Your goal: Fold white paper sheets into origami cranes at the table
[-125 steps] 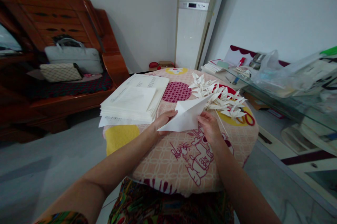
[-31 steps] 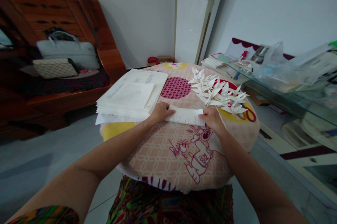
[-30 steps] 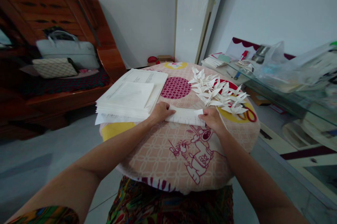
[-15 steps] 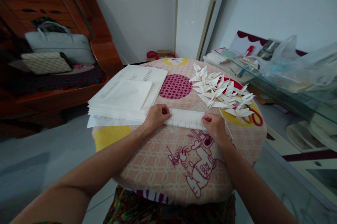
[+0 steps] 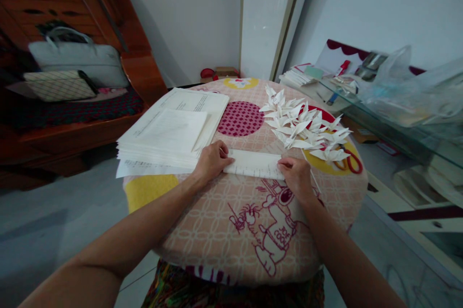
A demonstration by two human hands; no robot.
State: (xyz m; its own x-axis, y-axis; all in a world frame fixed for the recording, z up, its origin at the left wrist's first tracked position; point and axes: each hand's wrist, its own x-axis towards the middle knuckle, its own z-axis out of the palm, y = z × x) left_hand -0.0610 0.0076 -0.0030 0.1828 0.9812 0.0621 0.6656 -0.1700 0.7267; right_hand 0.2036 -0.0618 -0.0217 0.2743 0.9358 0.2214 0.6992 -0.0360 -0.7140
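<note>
Lying flat — folded paper strip (image 5: 256,163)

The sheet (image 5: 256,163) lies on the table (image 5: 206,223), right of the paper stack (image 5: 154,148).

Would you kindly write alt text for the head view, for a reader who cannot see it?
A left hand and a right hand hold opposite ends of a folded white paper strip over a patterned tablecloth. A paper stack lies to the left, and a cluster of folded white paper shapes to the right.
</note>
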